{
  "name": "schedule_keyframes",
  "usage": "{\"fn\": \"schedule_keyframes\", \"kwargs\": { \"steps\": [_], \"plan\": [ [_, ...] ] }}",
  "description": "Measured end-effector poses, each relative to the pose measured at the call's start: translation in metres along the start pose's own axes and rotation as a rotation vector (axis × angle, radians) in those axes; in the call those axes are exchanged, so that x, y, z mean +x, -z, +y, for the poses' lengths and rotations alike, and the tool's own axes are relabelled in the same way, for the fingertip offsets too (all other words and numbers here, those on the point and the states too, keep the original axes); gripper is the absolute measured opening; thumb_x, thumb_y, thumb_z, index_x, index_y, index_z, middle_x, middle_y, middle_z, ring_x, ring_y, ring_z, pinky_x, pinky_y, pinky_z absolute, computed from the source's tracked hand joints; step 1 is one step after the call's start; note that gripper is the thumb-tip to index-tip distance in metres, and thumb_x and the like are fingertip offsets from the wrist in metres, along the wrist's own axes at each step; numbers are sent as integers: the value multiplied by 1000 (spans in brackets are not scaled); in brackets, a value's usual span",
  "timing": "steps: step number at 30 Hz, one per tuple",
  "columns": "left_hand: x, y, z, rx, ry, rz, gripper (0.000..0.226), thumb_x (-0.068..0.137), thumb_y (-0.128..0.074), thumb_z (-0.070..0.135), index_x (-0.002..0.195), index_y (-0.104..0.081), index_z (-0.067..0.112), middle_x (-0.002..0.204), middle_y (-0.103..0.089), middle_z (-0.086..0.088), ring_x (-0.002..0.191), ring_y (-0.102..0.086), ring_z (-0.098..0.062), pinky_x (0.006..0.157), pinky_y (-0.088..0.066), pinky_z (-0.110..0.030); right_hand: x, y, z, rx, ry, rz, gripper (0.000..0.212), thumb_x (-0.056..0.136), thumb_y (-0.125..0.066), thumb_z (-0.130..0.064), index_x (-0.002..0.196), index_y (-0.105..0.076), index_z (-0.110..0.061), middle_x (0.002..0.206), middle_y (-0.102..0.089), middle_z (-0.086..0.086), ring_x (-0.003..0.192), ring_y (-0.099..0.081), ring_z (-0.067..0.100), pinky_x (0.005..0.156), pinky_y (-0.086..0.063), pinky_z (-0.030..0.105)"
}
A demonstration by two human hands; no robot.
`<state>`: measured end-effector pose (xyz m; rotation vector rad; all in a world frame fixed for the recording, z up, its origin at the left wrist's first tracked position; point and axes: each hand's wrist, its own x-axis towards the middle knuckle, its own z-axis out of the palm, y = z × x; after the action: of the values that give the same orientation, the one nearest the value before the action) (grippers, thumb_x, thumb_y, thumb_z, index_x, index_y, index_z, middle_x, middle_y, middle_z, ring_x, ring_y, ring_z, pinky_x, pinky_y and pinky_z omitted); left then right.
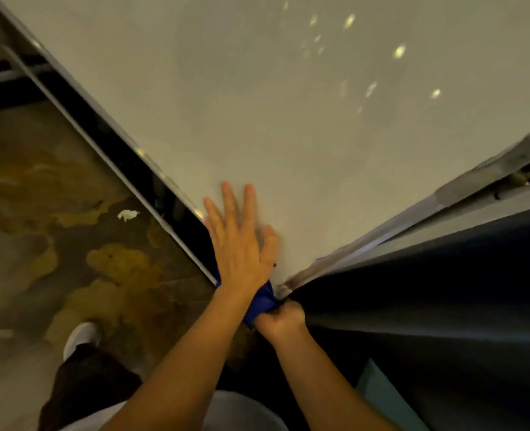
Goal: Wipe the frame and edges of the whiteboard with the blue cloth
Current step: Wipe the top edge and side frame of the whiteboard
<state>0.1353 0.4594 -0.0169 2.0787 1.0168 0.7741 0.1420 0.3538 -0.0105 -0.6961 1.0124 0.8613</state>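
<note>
The whiteboard (288, 104) fills the upper middle of the head view, its near corner pointing at me. Its metal frame (381, 231) runs along the right edge, and another frame edge (114, 132) runs down the left. My left hand (241, 244) lies flat on the board near the corner, fingers spread, holding nothing. My right hand (283, 318) is shut on the blue cloth (262, 303), pressing it against the corner of the frame. Most of the cloth is hidden between my two wrists.
A mottled brown floor (55, 244) lies to the left, with a scrap of white paper (128, 214) on it. My white shoe (81, 337) stands below that. A dark surface (444, 306) runs beside the board on the right.
</note>
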Motion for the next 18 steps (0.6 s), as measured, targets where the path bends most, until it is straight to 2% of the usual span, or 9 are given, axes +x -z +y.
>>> {"fn": "schedule_keyframes", "kwargs": {
  "steps": [1, 3, 5, 6, 8, 10, 14, 16, 18],
  "plan": [
    [0, -3, 1, -132, 229, -7, 75, 92, -32, 53, 154, 5, 30, 163, 13, -7, 148, 11, -36, 118, -1, -48, 0, 0, -4, -60, 17, -7, 44, 101, -26, -24, 99, -65, -4, 95, -67, 18, 87, -56, 33, 103, -40, 36],
    [4, -5, 4, -554, 632, 31, 80, 93, -34, 59, 153, 10, 30, 163, 11, -8, 149, 1, -32, 118, -8, -40, -4, -1, -11, -165, 16, -15, 46, 101, -26, -24, 99, -66, -1, 91, -70, 27, 97, -57, 40, 88, -45, 50],
    [15, -3, 5, -884, 823, 89, 80, 94, -43, 52, 153, 6, 29, 162, -10, -6, 145, -22, -28, 113, -22, -32, -8, -1, -18, -224, -26, 13, 45, 102, -27, -27, 106, -65, -2, 105, -67, 28, 114, -54, 41, 98, -41, 52],
    [23, 0, 2, -1001, 921, 82, 80, 92, -48, 53, 154, -4, 27, 156, -28, -5, 138, -36, -28, 111, -29, -32, -10, 1, -20, -233, -53, 29, 43, 103, -29, -29, 109, -64, -4, 113, -64, 27, 120, -52, 40, 104, -39, 49],
    [31, 9, -10, -1221, 1104, -27, 75, 84, -56, 60, 144, -40, 18, 134, -59, -6, 117, -59, -27, 105, -45, -42, -12, 9, -21, -270, -88, 55, 41, 103, -31, -31, 112, -62, -5, 112, -63, 25, 113, -54, 39, 100, -41, 48],
    [33, 16, -21, -1387, 1109, -164, 65, 83, -59, 61, 129, -60, 16, 119, -70, -8, 109, -65, -27, 101, -49, -45, -19, 18, -15, -309, -114, 49, 42, 104, -31, -30, 109, -62, -2, 110, -63, 29, 104, -56, 43, 95, -41, 54],
    [32, 29, -35, -1532, 1027, -401, 61, 87, -55, 60, 130, -60, 17, 127, -66, -11, 118, -61, -28, 106, -43, -48, -45, 38, 0, -345, -214, -120, 44, 100, -39, -36, 117, -62, -2, 101, -69, 30, 84, -69, 46, 71, -58, 55],
    [33, 30, -42, -1553, 1035, -485, 66, 85, -55, 62, 131, -58, 15, 130, -63, -13, 121, -59, -30, 108, -41, -48, -65, 28, 1, -437, -231, -247, 53, 95, -48, -46, 128, -60, -7, 119, -64, 28, 102, -65, 49, 81, -54, 58],
    [32, 31, -45, -1515, 1091, -538, 69, 81, -56, 66, 123, -63, 12, 123, -67, -15, 114, -63, -31, 102, -45, -46, -88, -11, -2, -635, -193, -423, 57, 93, -54, -47, 135, -55, -8, 136, -55, 23, 122, -55, 42, 99, -46, 53]
  ]
}}
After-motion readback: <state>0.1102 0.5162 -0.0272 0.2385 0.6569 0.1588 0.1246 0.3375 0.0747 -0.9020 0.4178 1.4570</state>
